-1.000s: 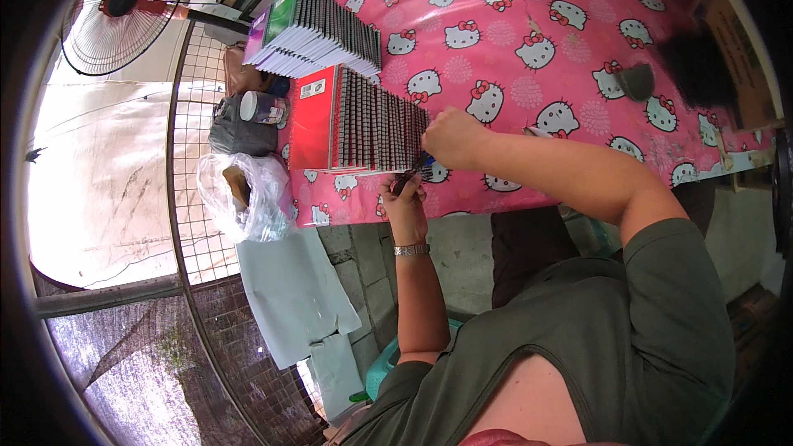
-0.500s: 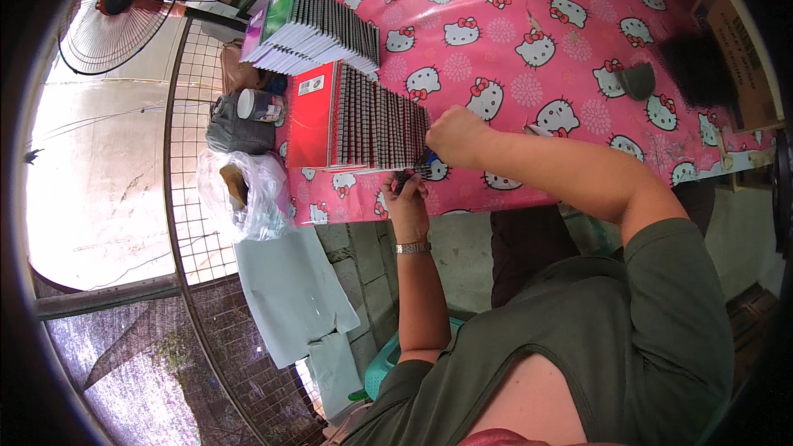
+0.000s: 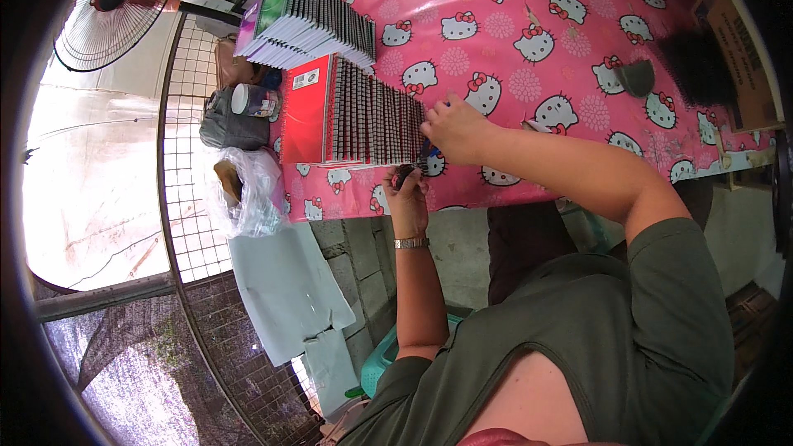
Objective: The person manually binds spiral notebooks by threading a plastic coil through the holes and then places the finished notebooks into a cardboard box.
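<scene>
A row of red spiral notebooks stands on the pink table cover, its black bindings facing right. My left hand, with a metal-band watch on the wrist, is at the table's front edge, just below the right end of this row. Its fingers are closed round a small black, ridged piece whose kind I cannot make out. My right hand is at the row's right end, knuckles up and fingers curled. Bits of blue show above and below that hand; what it grips is mostly hidden.
Behind the red row is a stack of green and purple spiral notebooks. A clear plastic bag, a lidded jar and a grey bag are on the left. At the right lie a dark mesh pile and a cardboard box.
My right hand has turned slightly and its fingers have loosened from a tighter fist. My left hand has stayed nearly in place with the black piece. The whole view has shifted slightly.
</scene>
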`<state>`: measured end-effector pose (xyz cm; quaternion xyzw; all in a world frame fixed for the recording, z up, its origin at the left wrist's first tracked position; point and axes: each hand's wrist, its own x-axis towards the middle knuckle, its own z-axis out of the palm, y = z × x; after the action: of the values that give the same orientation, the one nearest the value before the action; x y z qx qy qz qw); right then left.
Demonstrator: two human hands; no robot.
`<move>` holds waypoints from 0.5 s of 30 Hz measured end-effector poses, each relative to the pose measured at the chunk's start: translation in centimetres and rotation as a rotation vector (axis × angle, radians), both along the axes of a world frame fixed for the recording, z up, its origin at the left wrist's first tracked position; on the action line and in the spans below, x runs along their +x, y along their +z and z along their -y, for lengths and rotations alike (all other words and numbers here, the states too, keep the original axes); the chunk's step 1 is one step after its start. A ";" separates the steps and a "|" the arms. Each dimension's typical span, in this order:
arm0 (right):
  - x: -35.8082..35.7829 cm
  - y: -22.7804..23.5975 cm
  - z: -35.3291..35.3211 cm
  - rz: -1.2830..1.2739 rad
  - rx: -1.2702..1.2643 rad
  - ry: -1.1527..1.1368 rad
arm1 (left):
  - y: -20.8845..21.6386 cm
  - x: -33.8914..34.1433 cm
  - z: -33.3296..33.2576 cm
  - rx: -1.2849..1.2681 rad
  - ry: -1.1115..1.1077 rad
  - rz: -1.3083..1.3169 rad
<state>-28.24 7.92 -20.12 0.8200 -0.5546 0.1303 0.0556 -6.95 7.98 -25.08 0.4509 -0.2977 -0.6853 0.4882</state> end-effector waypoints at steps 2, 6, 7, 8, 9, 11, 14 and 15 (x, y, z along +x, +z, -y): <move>0.0 -0.2 0.2 0.041 -0.105 -0.007 | 0.3 -0.5 -0.1 0.017 0.030 -0.022; 0.7 1.2 1.2 0.052 0.208 0.040 | 0.5 -0.8 -0.1 0.005 0.016 -0.025; 0.6 1.3 1.2 0.063 0.252 0.041 | 0.3 -0.6 -0.1 -0.001 0.000 -0.026; 0.3 1.4 1.2 0.075 0.296 0.041 | 0.2 -0.3 -0.2 -0.012 -0.007 -0.031; 0.0 1.4 1.2 0.086 0.340 0.042 | 0.0 0.1 -0.3 -0.024 -0.013 -0.035; -1.0 0.3 1.1 0.091 0.280 0.010 | 0.0 0.0 -0.1 -0.017 -0.001 -0.063; -1.3 -1.5 0.9 0.120 -0.047 0.019 | -0.1 -0.4 -0.1 0.033 0.023 -0.082; -1.3 -2.1 0.8 0.133 -0.196 0.030 | -0.2 -0.7 -0.1 0.034 0.002 -0.063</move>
<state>-29.55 7.08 -22.25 0.8084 -0.5293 0.2388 0.0965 -7.64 8.09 -25.27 0.4377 -0.2703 -0.7036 0.4902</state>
